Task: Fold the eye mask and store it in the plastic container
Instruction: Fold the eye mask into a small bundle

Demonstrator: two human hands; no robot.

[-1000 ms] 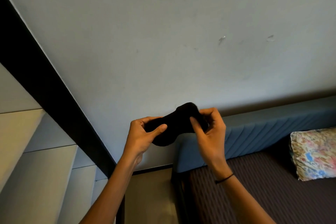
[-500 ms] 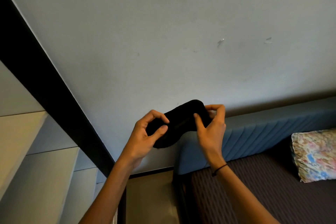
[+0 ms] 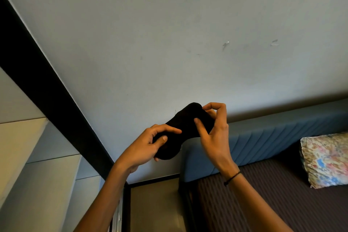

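Observation:
A black eye mask [image 3: 185, 127] is held up in the air in front of a pale wall, tilted with its right end higher. My left hand [image 3: 146, 147] grips its lower left end between thumb and fingers. My right hand [image 3: 214, 133] pinches its upper right end, thumb on the front and fingers curled behind. The mask's strap is hidden. No plastic container is in view.
A bed with a blue padded headboard [image 3: 273, 133] and a dark striped cover [image 3: 263, 203] lies at the lower right, with a floral pillow [image 3: 325, 158] on it. A black beam [image 3: 47, 88] and pale cabinet panels [image 3: 28, 156] fill the left side.
The mask has tilted more steeply, its right end rising as my right hand moved up. My left hand has closed further over the lower end.

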